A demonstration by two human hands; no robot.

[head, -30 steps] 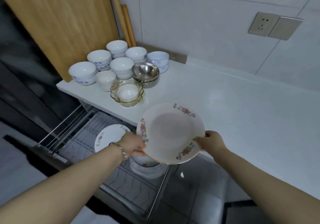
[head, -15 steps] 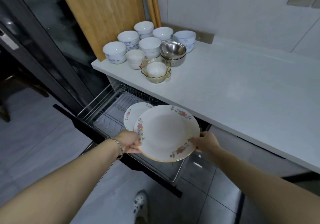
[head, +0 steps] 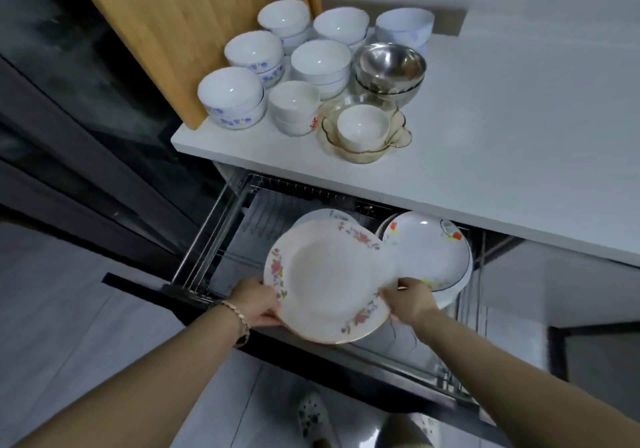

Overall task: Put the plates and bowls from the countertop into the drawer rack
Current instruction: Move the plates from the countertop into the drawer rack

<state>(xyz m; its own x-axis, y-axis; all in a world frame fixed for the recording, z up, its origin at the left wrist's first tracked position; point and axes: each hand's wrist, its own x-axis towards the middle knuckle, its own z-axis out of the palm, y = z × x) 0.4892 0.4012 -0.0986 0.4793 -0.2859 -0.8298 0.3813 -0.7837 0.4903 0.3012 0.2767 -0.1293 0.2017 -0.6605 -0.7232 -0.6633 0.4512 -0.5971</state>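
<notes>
White ceramic plate with a floral rim (head: 330, 279), held tilted over the open wire drawer rack (head: 221, 226). Left hand (head: 258, 304) clamped on its left edge, right hand (head: 408, 300) pinching its right edge; hands apart, plate between them. 2 plates already stand in the rack: a plain white one (head: 318, 215) behind it, an orange-flowered one (head: 427, 250) toward the right side. Stacked white bowls (head: 230, 96) and a steel bowl (head: 389, 65) wait at the left end of the white countertop (head: 502, 136).

Risks, as judged: rim knocking the orange-flowered plate on the way down; missing a slot so the plate tips; fingertip grip slipping.
</notes>
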